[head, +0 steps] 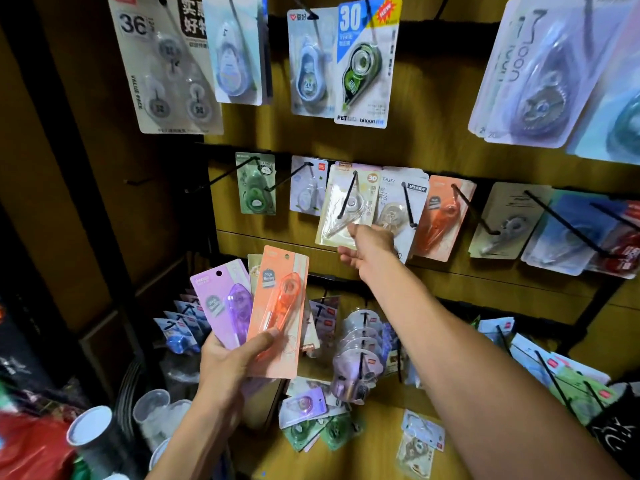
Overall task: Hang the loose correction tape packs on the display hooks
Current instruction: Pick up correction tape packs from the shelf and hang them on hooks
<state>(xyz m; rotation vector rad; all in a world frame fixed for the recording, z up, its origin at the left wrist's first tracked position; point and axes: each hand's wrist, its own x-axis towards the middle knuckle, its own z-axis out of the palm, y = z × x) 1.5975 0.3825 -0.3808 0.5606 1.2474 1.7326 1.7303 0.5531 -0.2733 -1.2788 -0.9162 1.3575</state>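
Two loose blister packs fan out in the left hand [228, 365], whose grip is clenched around their lower ends with the thumb lying across the front: a lilac card pack with a clear purple correction tape [223, 303] on the left, and a peach card pack with a clear orange correction tape [278, 306] overlapping it on the right, with the edge of another pale card just visible between them. The right hand [369, 249] reaches far up to the middle row of the brown wooden display board [433, 143], its grip pinching the lower corner of a cream card pack with a clear, colourless correction tape [343, 206]; that pack already sits on a black wire display hook [348, 195], tilted with its bottom swung left. Just right of it hang a white pack with a beige tape [398, 206] and an orange pack [445, 216] on their own hooks; to the left a small green pack [255, 183] hangs behind a bare hook. Lower down, near the counter [374, 445], more packs lie loose: a purple one [304, 405], green ones [322, 434] and a pale one [417, 441].
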